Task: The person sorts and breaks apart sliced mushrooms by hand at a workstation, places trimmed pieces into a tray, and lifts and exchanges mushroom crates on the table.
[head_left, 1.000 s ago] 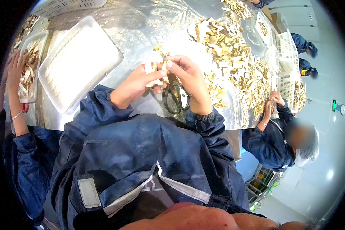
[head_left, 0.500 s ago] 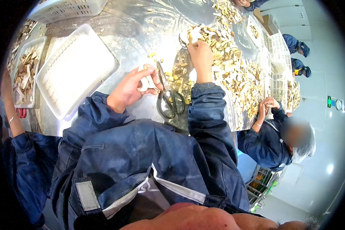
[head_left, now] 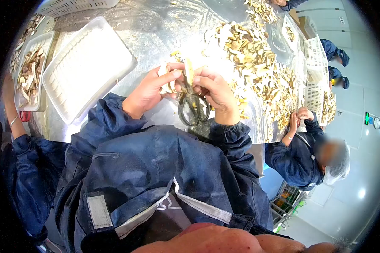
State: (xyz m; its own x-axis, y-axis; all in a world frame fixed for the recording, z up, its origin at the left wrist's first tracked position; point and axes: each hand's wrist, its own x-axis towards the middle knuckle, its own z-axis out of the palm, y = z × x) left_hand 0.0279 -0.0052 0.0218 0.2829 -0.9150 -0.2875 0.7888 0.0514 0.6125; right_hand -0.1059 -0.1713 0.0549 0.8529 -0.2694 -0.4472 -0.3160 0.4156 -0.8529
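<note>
My left hand is closed on pale mushroom slices, in front of my body. Beside it, my right hand pinches a single long mushroom slice between thumb and fingers. Black-handled scissors lie on the metal table just below and between both hands, their blades partly hidden by the fingers. To the right of my hands spreads a large pile of sliced mushrooms.
A white plastic tray is at the left. Beyond it, a smaller tray holds mushroom slices near a co-worker's arm. White baskets line the right side, where another co-worker works at the pile.
My right hand went out to the mushroom pile and has come back beside my left hand with a slice. My left hand has kept its slices.
</note>
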